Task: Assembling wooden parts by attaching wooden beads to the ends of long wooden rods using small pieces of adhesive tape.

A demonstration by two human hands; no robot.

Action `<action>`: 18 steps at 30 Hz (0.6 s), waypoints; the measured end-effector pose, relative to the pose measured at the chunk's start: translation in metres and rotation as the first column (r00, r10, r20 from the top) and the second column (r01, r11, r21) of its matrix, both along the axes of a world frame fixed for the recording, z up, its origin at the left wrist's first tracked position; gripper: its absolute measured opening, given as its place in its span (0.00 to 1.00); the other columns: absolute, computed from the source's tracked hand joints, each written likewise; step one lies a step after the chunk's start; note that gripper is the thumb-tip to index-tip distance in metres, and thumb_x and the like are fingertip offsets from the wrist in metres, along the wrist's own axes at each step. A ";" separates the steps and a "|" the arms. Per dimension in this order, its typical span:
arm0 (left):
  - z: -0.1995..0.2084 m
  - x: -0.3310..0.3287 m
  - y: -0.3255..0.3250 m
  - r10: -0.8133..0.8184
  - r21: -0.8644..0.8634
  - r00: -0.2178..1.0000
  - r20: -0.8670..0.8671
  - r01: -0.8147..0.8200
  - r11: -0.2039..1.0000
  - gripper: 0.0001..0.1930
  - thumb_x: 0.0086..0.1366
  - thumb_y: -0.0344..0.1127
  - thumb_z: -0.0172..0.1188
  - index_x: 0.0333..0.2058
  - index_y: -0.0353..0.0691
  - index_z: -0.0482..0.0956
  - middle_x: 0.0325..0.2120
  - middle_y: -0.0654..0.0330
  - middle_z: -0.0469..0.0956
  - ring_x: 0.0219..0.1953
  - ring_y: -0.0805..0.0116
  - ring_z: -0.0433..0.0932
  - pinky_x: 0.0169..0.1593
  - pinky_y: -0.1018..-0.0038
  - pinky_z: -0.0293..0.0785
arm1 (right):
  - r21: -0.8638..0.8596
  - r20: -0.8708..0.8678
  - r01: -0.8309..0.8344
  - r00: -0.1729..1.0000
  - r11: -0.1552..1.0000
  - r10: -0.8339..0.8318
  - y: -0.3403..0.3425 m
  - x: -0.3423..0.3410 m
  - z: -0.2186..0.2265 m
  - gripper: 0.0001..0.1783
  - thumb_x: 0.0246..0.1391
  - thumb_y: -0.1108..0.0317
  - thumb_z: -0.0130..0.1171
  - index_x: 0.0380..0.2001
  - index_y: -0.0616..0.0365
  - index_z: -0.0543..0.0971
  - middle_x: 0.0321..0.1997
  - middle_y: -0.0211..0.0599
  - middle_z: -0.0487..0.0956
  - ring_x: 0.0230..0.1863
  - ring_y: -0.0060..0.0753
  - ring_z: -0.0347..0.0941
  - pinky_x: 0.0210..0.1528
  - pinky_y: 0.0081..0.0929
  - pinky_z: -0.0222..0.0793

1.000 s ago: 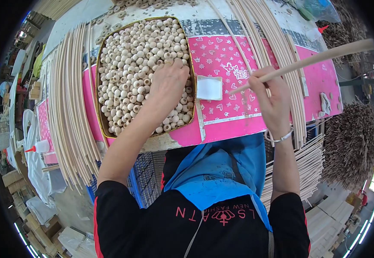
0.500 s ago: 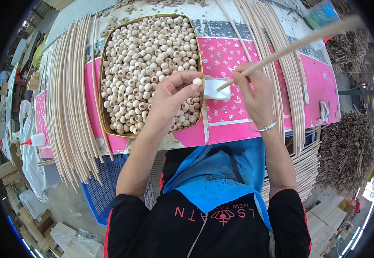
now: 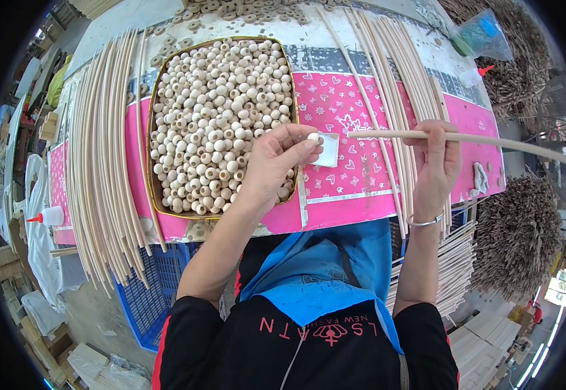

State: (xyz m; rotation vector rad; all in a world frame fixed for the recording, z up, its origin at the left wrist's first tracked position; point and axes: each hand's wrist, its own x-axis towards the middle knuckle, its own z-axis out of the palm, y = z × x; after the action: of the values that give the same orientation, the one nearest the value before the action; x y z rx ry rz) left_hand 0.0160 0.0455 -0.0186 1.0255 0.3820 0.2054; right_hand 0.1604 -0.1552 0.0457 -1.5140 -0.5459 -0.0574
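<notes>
Pinched between the thumb and fingers of my left hand [image 3: 283,156] is a small round wooden bead [image 3: 313,138]. Beneath that hand lies the right side of a shallow box [image 3: 154,195] heaped with drilled wooden beads [image 3: 221,123]. My right hand [image 3: 437,153] grips a long thin wooden rod [image 3: 491,138], which lies nearly level. The rod's left end points toward the held bead, with a gap between them. A small white tray [image 3: 328,153] holding something white sits just right of the bead box, partly behind my left fingers.
Long wooden rods lie in rows at the left [image 3: 104,156] and right [image 3: 393,84] of the pink-covered table [image 3: 335,208]. Flat wooden rings [image 3: 244,9] are scattered along the far edge. Glue bottles [image 3: 51,216] with red tips stand at both sides. A blue crate [image 3: 156,286] is below.
My right hand has moved right, drawing the rod's end out of the white tray and bringing the rod from a slant to nearly level. My left hand still pinches the bead, slightly farther right.
</notes>
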 end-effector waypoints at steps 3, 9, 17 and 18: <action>0.003 0.007 -0.009 -0.034 -0.071 0.999 0.015 0.035 0.997 0.12 0.70 0.31 0.61 0.50 0.34 0.78 0.42 0.55 0.84 0.45 0.68 0.83 0.51 0.74 0.80 | 0.054 0.013 -0.053 0.999 0.997 0.053 -0.007 -0.006 0.005 0.13 0.73 0.62 0.47 0.41 0.61 0.76 0.37 0.36 0.78 0.35 0.26 0.77 0.41 0.25 0.77; 0.009 0.009 -0.023 -0.030 -0.218 0.999 0.032 0.036 0.975 0.12 0.70 0.31 0.60 0.49 0.34 0.78 0.42 0.54 0.83 0.46 0.65 0.84 0.52 0.72 0.81 | 0.106 0.065 -0.169 0.984 0.980 0.163 -0.014 -0.014 -0.001 0.13 0.73 0.63 0.46 0.42 0.61 0.75 0.41 0.39 0.76 0.40 0.31 0.77 0.45 0.29 0.78; 0.009 0.008 -0.030 -0.056 -0.327 0.997 0.058 0.072 0.942 0.11 0.70 0.31 0.60 0.48 0.34 0.78 0.42 0.52 0.83 0.46 0.63 0.84 0.53 0.71 0.82 | 0.123 0.065 -0.180 0.983 0.976 0.173 -0.022 -0.015 -0.016 0.13 0.73 0.62 0.46 0.41 0.60 0.74 0.42 0.38 0.75 0.41 0.31 0.76 0.45 0.32 0.79; 0.008 0.008 -0.031 -0.057 -0.329 0.997 0.060 0.073 0.941 0.11 0.71 0.32 0.60 0.48 0.34 0.78 0.42 0.52 0.83 0.46 0.63 0.84 0.53 0.71 0.82 | 0.120 0.058 -0.178 0.983 0.977 0.172 -0.022 -0.016 -0.018 0.13 0.73 0.62 0.46 0.41 0.60 0.74 0.42 0.38 0.75 0.41 0.31 0.76 0.45 0.32 0.79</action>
State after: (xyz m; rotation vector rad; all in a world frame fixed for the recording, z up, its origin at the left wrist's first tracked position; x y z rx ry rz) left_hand 0.0237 0.0147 -0.0103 0.6981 0.3235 0.1019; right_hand 0.1448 -0.1775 0.0282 -1.3400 -0.6998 0.0093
